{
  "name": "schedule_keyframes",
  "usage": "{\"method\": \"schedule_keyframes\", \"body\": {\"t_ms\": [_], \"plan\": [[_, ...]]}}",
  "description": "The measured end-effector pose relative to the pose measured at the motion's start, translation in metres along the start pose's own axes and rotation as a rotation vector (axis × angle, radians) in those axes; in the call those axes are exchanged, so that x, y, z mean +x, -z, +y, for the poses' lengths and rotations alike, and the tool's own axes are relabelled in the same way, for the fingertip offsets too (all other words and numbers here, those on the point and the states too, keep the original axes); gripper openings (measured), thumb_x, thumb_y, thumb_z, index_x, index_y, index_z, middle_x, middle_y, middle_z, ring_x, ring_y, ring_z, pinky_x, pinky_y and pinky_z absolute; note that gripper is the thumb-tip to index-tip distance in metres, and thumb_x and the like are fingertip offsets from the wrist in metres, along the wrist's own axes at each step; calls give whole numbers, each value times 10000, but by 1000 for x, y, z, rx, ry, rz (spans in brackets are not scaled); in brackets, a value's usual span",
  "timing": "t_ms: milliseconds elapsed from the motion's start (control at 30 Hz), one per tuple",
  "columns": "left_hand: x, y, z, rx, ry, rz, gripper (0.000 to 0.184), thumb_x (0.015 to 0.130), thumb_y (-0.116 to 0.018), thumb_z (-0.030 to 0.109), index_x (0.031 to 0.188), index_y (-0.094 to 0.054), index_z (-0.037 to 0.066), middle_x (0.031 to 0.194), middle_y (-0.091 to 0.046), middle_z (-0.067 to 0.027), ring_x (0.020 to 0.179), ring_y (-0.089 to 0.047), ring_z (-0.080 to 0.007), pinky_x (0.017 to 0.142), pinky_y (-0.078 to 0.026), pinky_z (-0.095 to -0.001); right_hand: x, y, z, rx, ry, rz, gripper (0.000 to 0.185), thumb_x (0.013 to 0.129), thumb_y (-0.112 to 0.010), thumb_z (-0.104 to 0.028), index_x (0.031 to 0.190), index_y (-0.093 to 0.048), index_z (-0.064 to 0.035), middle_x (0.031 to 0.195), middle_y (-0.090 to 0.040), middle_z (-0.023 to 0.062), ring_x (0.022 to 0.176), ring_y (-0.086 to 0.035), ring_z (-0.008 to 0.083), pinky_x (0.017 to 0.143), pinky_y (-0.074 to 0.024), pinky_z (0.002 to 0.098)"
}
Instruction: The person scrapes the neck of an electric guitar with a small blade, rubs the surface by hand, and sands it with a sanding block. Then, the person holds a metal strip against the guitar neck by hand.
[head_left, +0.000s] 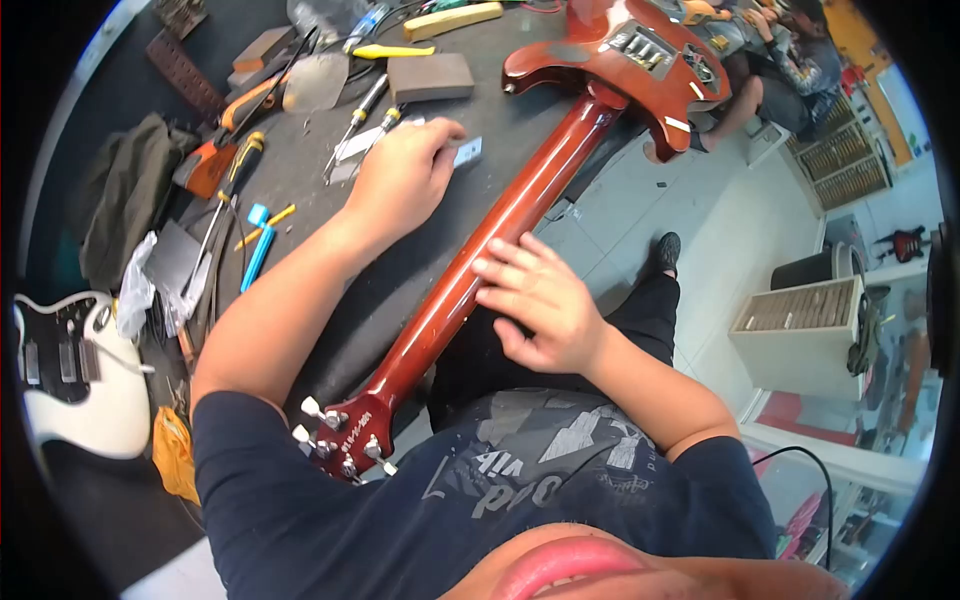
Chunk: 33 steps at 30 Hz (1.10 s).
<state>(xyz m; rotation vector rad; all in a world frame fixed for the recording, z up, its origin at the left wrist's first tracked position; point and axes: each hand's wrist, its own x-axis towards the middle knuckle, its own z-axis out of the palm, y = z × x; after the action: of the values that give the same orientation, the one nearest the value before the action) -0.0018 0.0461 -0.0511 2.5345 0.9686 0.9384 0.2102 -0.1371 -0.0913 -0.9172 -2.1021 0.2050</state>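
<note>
A reddish-brown electric guitar [590,52] lies back side up on the dark bench. Its glossy neck [500,225] runs down toward my body, ending at a headstock [355,435] with metal tuners. My right hand [540,305] rests against the back of the neck, fingers stretched out and holding nothing visible. To the left of the neck, my left hand [405,175] is low over the bench with its fingers curled. A small blue-and-white flat piece [468,152] shows by its fingertips; what the fingers grip is hidden. Screwdrivers [357,120] lie just beyond that hand.
A sanding block [430,77], yellow-handled tool [393,51] and putty knife [316,82] lie farther back. Left are a screwdriver [240,165], a blue tool [258,258], dark cloth [130,195] and a white guitar body [85,405]. Another person [790,75] sits at upper right.
</note>
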Motion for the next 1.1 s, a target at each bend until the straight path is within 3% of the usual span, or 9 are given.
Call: {"method": "schedule_keyframes", "body": {"t_ms": [167, 400, 767, 900, 933, 1000, 1033, 1067, 1100], "plan": [[-5, -7, -14, 162, -96, 115, 190, 950, -707, 66, 1133, -741, 26, 1017, -783, -165, 1010, -730, -387, 896, -586, -492, 3, 4, 4, -72, -217, 105, 396, 880, -758, -80, 1276, -762, -87, 1476, -716, 140, 1502, -575, 384, 1283, -350, 597], [-8, -1, -8, 131, 8, -37, 165, 942, -725, 111, 1087, -746, 35, 986, -744, -141, 1022, -731, -377, 895, -592, -509, 8, 10, 11, -18, -178, 70, 382, 899, -717, -28, 1279, -757, -31, 1461, -720, 180, 1494, -563, 459, 1243, -424, 545], [-11, -1, -1, 176, -40, -12, 285, 895, -810, 183, 1118, -737, 20, 1068, -715, -165, 1071, -713, -394, 934, -583, -506, -10, -14, 3, 15, -185, 154, 577, 881, -742, -4, 1445, -626, -52, 1599, -606, 206, 1565, -451, 518, 1272, -386, 569], [-9, 4, 6, 193, -91, -5, 304, 896, -821, 191, 1141, -737, 31, 1150, -683, -139, 1118, -666, -360, 961, -552, -480, -3, 9, 8, 75, -225, 113, 369, 910, -754, -65, 1279, -743, -39, 1486, -710, 173, 1529, -515, 468, 1241, -425, 530], [-8, 5, 7, 180, -111, 0, 313, 898, -821, 192, 1153, -738, 32, 1152, -681, -139, 1124, -665, -360, 964, -550, -479, 1, 15, 11, 107, -223, 161, 213, 992, -746, -138, 1162, -772, -11, 1313, -783, 167, 1366, -659, 376, 1165, -492, 474], [-9, 3, 8, 163, -129, -14, 308, 905, -818, 191, 1161, -747, 35, 1175, -684, -150, 1145, -668, -359, 962, -549, -472, 12, 26, 12, 485, -419, 238, 193, 1042, -707, -176, 1104, -740, 4, 1240, -779, 183, 1273, -680, 326, 1122, -505, 453], [-8, 3, 7, 170, -137, 7, 304, 904, -818, 188, 1154, -749, 31, 1186, -689, -155, 1147, -674, -359, 960, -554, -471, 17, 34, 10, 675, -523, 283, 210, 1068, -687, -195, 1075, -724, 11, 1204, -777, 191, 1226, -690, 301, 1100, -512, 443], [-8, 4, 6, 168, -148, 22, 299, 902, -818, 185, 1147, -751, 27, 1196, -693, -160, 1148, -680, -359, 958, -560, -470, 37, 44, 3, 799, -426, 346, 304, 1108, -686, -293, 1018, -686, -3, 1073, -744, 159, 1063, -682, 239, 1005, -525, 389], [-6, 3, 7, 155, -167, 33, 294, 901, -818, 181, 1141, -754, 24, 1207, -697, -166, 1150, -686, -359, 956, -565, -469, 56, 57, -5, 907, -325, 324, 418, 1097, -705, -442, 1037, -654, -32, 1035, -710, 128, 1022, -658, 236, 973, -518, 388]]}}
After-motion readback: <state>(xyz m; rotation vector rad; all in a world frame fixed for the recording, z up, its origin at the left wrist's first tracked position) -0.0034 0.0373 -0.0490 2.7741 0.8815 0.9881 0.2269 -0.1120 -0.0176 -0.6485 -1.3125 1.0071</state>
